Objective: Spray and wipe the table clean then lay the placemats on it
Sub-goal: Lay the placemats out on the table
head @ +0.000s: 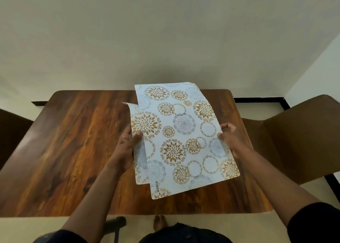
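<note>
Above the near half of the glossy dark wooden bench (73, 141), the left hand (127, 149) pinches the left edge of two thin white placemats printed with gold and blue floral circles (182, 138), thumb on top. The right hand (233, 141) grips the right edge, fingers (225, 126) curled. Held fanned, probably to separate them for laying. "KUBER" reads along the lower mat's near edge. A brown chair (294, 141) stands right.

Two placemats (182, 141), one table (73, 141), two chairs (298, 141).
</note>
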Available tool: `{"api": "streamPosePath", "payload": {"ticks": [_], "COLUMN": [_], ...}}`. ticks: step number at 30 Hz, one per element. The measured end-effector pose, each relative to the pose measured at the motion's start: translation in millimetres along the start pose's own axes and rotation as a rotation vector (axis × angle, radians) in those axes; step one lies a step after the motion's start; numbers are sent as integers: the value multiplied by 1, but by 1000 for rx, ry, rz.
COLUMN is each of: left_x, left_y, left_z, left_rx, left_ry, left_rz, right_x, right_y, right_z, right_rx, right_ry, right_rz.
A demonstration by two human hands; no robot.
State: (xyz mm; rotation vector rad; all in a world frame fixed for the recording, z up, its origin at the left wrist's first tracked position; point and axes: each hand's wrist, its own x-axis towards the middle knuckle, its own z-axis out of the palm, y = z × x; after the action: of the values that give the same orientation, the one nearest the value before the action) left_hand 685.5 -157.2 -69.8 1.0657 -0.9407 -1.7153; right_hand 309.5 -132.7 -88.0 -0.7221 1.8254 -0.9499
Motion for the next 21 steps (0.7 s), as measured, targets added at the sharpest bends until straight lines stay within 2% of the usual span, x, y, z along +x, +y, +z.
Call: {"api": "streamPosePath", "payload": {"ticks": [7, 12, 17, 21], "left_x": [35, 52, 68, 72], "left_y": [16, 25, 24, 19], "left_z": [-8, -11, -17, -16], "left_rx": [-25, 4, 93, 155], "left_ry": [5, -45, -53, 71], "left_rz": [-131, -201, -207, -155], "right_x": [-15, -24, -27, -20], "right_y": [0, -4, -13, -22], "right_z": [16, 22, 22, 21], "right_rx": [-54, -177, -199, -273], "right_ry": [127, 150, 192, 169], "right_rz": [-132, -271, -287, -312]}}
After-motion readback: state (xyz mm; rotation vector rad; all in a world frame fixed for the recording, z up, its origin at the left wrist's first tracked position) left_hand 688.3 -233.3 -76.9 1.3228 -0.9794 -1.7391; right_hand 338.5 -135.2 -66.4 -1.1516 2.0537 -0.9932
